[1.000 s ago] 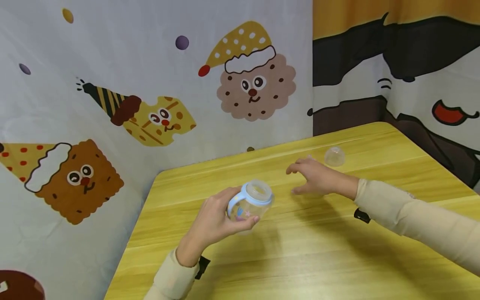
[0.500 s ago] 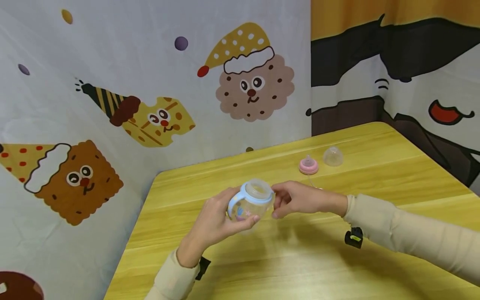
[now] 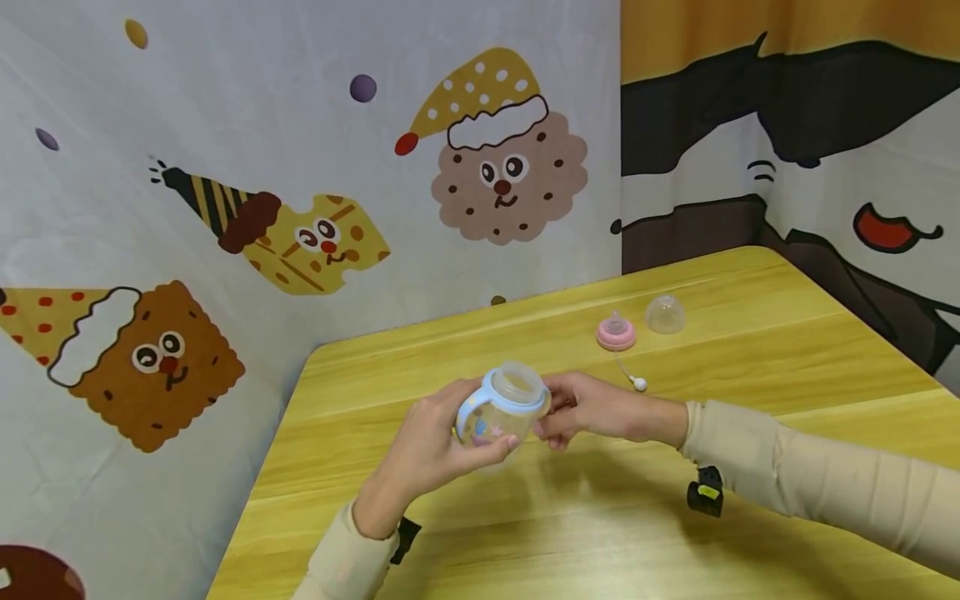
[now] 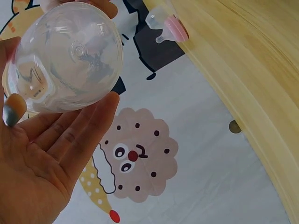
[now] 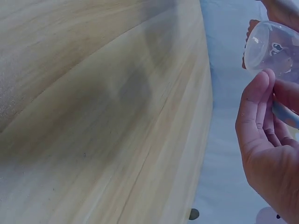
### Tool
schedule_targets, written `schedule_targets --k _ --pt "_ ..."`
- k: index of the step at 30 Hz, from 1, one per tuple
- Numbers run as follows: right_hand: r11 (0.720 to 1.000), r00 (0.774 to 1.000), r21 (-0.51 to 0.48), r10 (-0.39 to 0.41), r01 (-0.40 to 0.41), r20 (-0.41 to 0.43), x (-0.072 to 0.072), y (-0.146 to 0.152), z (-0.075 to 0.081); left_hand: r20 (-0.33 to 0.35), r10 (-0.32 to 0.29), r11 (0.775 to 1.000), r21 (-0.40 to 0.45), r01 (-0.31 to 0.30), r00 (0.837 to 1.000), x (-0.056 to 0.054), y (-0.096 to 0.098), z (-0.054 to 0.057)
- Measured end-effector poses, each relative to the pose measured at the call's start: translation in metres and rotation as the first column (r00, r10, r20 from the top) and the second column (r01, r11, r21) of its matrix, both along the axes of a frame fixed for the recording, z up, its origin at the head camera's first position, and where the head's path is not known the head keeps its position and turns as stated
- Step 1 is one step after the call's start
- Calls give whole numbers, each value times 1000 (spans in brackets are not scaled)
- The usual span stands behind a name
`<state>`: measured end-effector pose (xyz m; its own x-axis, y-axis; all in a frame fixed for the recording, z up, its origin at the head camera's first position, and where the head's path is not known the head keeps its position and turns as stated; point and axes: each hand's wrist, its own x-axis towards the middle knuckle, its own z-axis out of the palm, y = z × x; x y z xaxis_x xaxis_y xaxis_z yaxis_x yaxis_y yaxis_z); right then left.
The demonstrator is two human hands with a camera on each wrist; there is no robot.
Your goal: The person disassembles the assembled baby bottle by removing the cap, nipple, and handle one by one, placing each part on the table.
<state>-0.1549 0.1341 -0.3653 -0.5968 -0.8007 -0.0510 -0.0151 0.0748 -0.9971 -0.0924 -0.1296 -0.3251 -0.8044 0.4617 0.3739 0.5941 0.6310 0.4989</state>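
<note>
A clear baby bottle (image 3: 501, 417) with an open top and a light-blue handled ring is held tilted above the table. My left hand (image 3: 423, 446) grips it from the left, thumb across the front. In the left wrist view the clear base of the bottle (image 4: 74, 56) faces the camera, fingers spread along its side. My right hand (image 3: 592, 408) is at the bottle's right side, fingers curled at the blue ring. The right wrist view has the right thumb and fingers (image 5: 259, 93) pinched together by the blue part (image 5: 285, 114); the exact contact is partly hidden.
Toward the back of the wooden table (image 3: 375, 533) stands a pink collar with a teat (image 3: 616, 331). Beside it is a clear dome cap (image 3: 665, 315). A thin straw with a white weighted end (image 3: 639, 383) lies in front of the collar. A printed curtain (image 3: 300, 100) hangs behind.
My right hand has come from over the pink collar, left and down to the bottle's right side, its fingers curling in there. The left hand and bottle have hardly moved.
</note>
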Motion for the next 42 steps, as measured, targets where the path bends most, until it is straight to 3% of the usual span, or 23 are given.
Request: schedule_targets --k 6,18,30,42 --pt "1000 999 -18 -24 24 28 2 -1 -3 -13 -8 1000 4 8 1000 -1 -1 -2" --pt "998 998 -9 -69 69 3 3 1 2 2 -28 999 20 28 1000 -2 -3 -2" --pt "995 996 -42 -92 91 -11 -5 7 18 -2 -32 999 19 32 999 -7 -8 -3" --pt "991 991 -40 -129 127 -26 -14 10 48 11 -8 1000 -10 8 1000 -11 -12 -3"
